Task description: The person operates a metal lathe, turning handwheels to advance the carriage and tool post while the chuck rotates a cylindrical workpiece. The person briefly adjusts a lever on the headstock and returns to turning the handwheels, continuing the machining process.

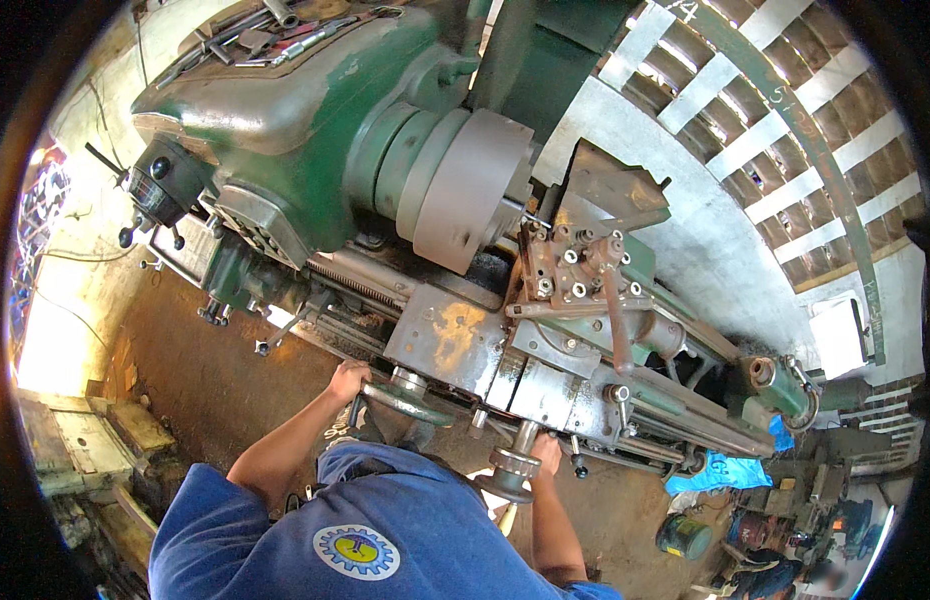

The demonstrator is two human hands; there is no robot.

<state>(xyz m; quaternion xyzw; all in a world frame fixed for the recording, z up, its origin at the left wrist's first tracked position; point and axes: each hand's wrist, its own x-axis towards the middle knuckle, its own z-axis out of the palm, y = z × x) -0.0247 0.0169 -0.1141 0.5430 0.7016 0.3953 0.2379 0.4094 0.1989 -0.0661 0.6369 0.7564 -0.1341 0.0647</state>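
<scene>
A large green metal lathe [315, 110] fills the view in front of me. My left hand [349, 381] is closed round the grip at the rim of the carriage handwheel [410, 403]. My right hand [548, 455] is closed beside the cross-slide handle [510, 472] and its dial; the part inside its fingers is mostly hidden. Beyond my hands, the grey chuck [472, 185] faces a rusty tool post [582, 268] studded with bolts. A long clamping lever [616, 320] slants down from the tool post. The cutting tip near the chuck is too small to make out.
Loose hand tools [275, 38] lie on the headstock. Control levers [157, 190] stick out at the left. The tailstock [780, 385] stands at the bed's right end, near a blue plastic bag [720, 472] and a bucket [683, 537]. Wooden boards [95, 450] are at the lower left.
</scene>
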